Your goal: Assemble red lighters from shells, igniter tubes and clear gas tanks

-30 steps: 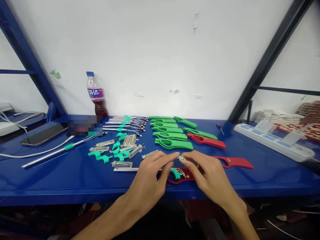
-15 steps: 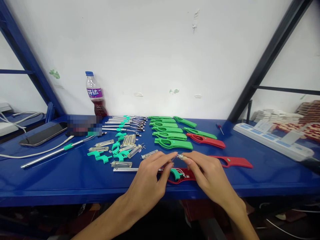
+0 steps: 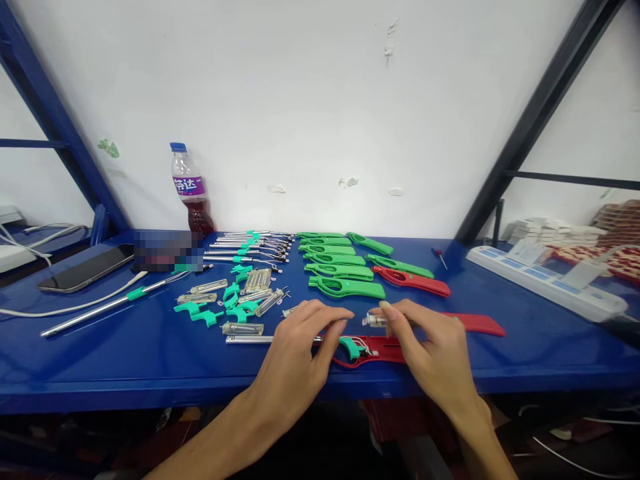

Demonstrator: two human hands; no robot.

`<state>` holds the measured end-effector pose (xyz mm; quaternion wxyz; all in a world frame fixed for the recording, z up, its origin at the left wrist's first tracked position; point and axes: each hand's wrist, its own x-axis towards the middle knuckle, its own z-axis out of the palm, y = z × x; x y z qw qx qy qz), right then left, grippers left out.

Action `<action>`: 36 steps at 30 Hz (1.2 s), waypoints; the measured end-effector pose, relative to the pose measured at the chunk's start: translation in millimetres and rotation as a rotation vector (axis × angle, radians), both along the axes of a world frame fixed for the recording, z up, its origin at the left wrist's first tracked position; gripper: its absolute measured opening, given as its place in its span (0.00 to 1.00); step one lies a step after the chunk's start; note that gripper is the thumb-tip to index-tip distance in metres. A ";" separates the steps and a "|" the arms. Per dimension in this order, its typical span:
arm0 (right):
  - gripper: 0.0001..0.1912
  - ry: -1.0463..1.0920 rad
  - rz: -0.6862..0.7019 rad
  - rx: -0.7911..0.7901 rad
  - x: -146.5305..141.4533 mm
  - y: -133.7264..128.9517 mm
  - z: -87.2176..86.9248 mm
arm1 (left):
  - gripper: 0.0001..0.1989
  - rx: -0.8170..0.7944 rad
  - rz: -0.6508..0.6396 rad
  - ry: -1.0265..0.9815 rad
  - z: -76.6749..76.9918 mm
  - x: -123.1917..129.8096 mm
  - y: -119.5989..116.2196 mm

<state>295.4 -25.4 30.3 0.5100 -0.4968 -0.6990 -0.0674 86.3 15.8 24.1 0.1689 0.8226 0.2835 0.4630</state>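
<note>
My right hand grips a clear lighter fuel tank by its far end, with the valve end pointing left. Across a small gap, my left hand has thumb and index finger pinched together; anything between them is too small to make out. Below both hands lies a red lighter shell half, partly covered by the fingers. A green trigger and white wires sit inside it. From its left end a metal lighter tube sticks out, partly behind my left hand.
Several clear tanks and green triggers lie left. Behind them are metal tubes with wires. Green shells and red shells fill the middle. A bottle, phone, screwdriver and power strip stand around.
My right hand has moved right with the fuel tank, away from my left fingers, so more of the tank shows. My left hand has barely moved.
</note>
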 end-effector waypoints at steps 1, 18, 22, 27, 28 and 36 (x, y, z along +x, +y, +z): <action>0.17 -0.005 0.001 0.002 -0.3 -0.5 0.4 | 0.09 -0.001 0.000 0.005 -0.2 -0.1 -0.2; 0.19 -0.034 0.077 -0.032 -3.1 -2.7 2.1 | 0.08 -0.018 -0.054 0.020 -2.8 1.8 -1.2; 0.19 -0.027 0.089 -0.033 -2.7 -3.6 2.1 | 0.08 -0.024 -0.060 0.035 -2.4 1.9 -2.5; 0.19 -0.028 0.095 -0.047 -3.0 -3.5 2.1 | 0.08 -0.023 -0.067 0.049 -2.2 1.3 -2.7; 0.19 -0.029 0.096 -0.048 -3.2 -3.4 2.1 | 0.08 -0.022 -0.069 0.052 -2.2 1.2 -2.6; 0.17 -0.030 0.098 -0.030 -3.8 -3.5 2.6 | 0.08 0.000 -0.069 0.049 -3.0 1.7 -2.9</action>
